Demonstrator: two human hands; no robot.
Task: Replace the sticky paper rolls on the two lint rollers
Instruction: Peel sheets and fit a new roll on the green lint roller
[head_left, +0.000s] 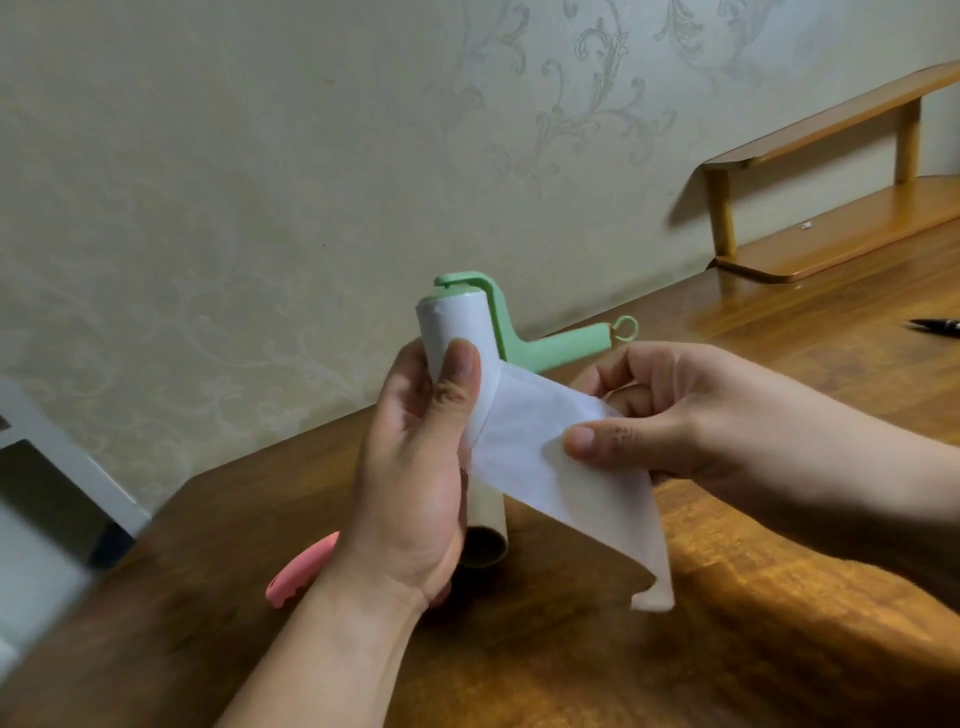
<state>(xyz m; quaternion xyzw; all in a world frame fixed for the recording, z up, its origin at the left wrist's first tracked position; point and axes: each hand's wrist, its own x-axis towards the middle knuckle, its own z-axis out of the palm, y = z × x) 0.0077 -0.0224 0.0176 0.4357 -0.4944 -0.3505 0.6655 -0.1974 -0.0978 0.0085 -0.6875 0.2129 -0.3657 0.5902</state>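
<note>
Far left of the left grip, a blurred white and grey object (47, 499) sits by the edge of the table (571, 670); what it is cannot be told. Just below and left of that grip a pink handle (298, 577) lies on the table, partly hidden by the wrist.

The left grip (410, 467) is raised above the table, palm toward the camera. It holds the white roll (457, 325) mounted on the green roller (524, 345), with the thumb (460, 376) pressed flat on the roll's front. The roll stands nearly upright, its top end above the grip. Below the grip, behind the heel of the hand, a brown cardboard tube (485, 535) shows its open end; whether it rests on the table or is held cannot be told.

The roller's handle points away from the left grip toward the right one, with a small ring (627, 328) at its end. A white sheet (535, 452) runs off the roll from beside the left thumb across to the right grip (691, 410), which pinches it, thumb on the front and fingers behind. Past that pinch the sheet hangs down, its torn end loose above the table.

Up and right of the right grip a wooden shelf (831, 244) stands on the table against the patterned wall (260, 182), and a dark pen (935, 326) lies at the far right edge.
</note>
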